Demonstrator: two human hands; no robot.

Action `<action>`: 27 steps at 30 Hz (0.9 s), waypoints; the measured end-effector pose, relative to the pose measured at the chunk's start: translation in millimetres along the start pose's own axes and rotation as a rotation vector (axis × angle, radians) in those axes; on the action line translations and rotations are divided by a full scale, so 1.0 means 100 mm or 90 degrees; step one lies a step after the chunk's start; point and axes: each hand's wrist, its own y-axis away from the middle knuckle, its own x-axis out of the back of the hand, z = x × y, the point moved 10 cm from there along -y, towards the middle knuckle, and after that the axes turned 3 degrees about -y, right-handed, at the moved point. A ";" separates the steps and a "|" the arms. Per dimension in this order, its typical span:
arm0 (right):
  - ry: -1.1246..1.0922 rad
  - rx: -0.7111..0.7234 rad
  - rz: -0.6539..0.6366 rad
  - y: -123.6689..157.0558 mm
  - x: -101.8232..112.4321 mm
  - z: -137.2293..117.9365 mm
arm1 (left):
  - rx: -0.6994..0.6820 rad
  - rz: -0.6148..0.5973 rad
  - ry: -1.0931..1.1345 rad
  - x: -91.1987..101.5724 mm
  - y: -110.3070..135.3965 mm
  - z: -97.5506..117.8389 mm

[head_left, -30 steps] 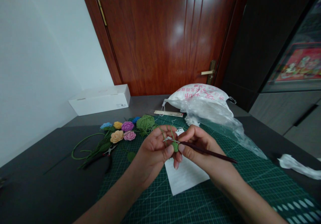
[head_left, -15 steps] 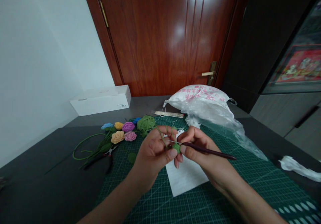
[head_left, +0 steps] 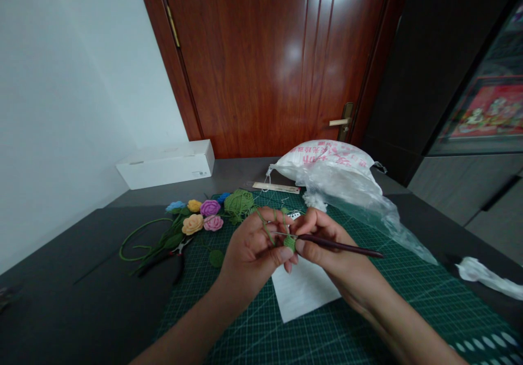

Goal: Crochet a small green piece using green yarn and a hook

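Observation:
My left hand (head_left: pixel 253 248) is closed, pinching a small green crochet piece (head_left: pixel 290 242), with green yarn looped over its fingers. That yarn runs back to a green yarn ball (head_left: pixel 238 202) behind the hand. My right hand (head_left: pixel 322 242) is closed on a dark crochet hook (head_left: pixel 347 247), whose metal tip lies at the green piece. Both hands hover over a white lined paper (head_left: pixel 304 286) on a green cutting mat (head_left: pixel 368 299).
Crocheted flowers (head_left: pixel 200 218) with green stems and dark pliers (head_left: pixel 174 253) lie left of the mat. A crumpled plastic bag (head_left: pixel 339 177) sits behind my hands, a ruler (head_left: pixel 275 187) beside it. A white box (head_left: pixel 165 163) stands by the wooden door (head_left: pixel 265 60).
Both hands have drifted slightly right and the hook has shifted a little at the green piece. The grip of each hand is unchanged.

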 end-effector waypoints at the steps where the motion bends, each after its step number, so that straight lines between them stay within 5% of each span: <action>1: 0.006 0.003 0.000 0.00 0.00 -0.01 | -0.001 0.001 -0.005 0.00 0.00 0.01; 13: 0.071 0.039 0.016 -0.02 0.09 -0.07 | -0.079 0.021 -0.184 0.02 0.01 0.16; 20: 0.050 0.033 -0.003 -0.03 0.12 -0.07 | -0.045 -0.021 -0.138 -0.01 -0.01 0.13; 27: 0.040 0.031 -0.049 -0.05 0.07 -0.09 | -0.119 -0.029 -0.210 -0.02 0.00 0.22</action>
